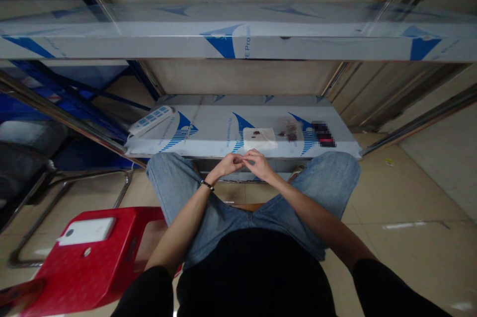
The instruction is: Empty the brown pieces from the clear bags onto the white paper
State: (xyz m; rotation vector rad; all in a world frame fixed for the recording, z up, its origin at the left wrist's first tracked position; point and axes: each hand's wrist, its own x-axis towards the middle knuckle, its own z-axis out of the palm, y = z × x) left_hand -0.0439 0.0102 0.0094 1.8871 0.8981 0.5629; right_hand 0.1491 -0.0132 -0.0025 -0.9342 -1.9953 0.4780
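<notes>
My left hand [228, 164] and my right hand [260, 165] meet between my knees, at the front edge of a low metal shelf [208, 145]. The fingers of both are pinched together; anything between them is too small to make out. Just beyond my fingertips a white sheet [265, 141] lies flat on the shelf, with a few small dark red bits [255, 134] on it. To its right is what looks like a clear bag [292, 130] with more dark red bits. A blurred-out black and red item [323, 134] lies farther right.
A white power strip [152, 120] rests on the shelf's left end. An upper shelf [167, 46] crosses above. At my left stands a red stool [85, 262] carrying a white phone-like device [89, 231]. Metal posts [421, 120] flank the shelf.
</notes>
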